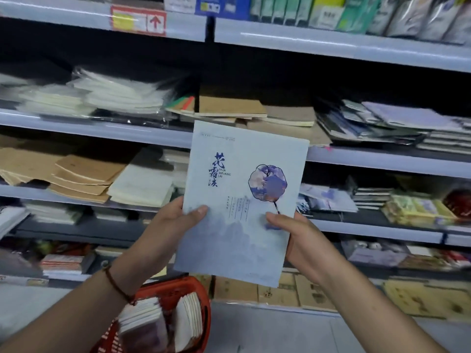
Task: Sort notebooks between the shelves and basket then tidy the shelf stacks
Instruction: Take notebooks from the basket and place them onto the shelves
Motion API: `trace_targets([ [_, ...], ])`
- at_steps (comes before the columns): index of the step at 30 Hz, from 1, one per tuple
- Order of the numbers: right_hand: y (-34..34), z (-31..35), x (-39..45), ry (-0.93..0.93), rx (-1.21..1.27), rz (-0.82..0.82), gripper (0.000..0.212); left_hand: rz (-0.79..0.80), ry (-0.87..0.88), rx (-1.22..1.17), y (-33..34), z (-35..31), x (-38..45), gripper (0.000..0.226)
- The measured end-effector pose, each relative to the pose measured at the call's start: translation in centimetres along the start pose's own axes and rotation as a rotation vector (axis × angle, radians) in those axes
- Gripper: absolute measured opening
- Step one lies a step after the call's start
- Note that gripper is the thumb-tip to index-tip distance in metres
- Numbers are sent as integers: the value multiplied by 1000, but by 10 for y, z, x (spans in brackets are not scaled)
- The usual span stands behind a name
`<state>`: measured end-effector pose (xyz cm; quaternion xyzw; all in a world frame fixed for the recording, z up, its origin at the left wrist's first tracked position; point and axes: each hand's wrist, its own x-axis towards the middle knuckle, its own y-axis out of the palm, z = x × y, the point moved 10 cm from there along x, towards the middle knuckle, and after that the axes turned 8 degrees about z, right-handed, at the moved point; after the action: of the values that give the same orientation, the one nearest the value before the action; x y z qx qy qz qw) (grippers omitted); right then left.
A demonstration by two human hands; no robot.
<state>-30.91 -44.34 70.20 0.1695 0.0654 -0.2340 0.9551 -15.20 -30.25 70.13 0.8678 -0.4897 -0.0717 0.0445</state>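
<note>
Both hands hold a pale blue notebook upright in front of the shelves. The left hand pinches its lower left edge with the thumb on the cover, and the right hand grips its lower right edge. Below, a red basket holds what look like more notebooks, though they are blurred. Brown notebooks lie stacked on a shelf to the left.
</note>
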Motion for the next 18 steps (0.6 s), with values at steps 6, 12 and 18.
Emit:
trace_targets([
  [6, -42, 34, -58, -43, 16, -14, 33, 36, 8, -104, 80, -23, 3, 22],
  [12, -69, 46, -88, -85, 24, -83, 40, 100, -5, -160, 126, -35, 9, 24],
  [18, -97, 61, -106, -130, 16, -255, 38, 199, -31, -177, 160, -46, 29, 27],
])
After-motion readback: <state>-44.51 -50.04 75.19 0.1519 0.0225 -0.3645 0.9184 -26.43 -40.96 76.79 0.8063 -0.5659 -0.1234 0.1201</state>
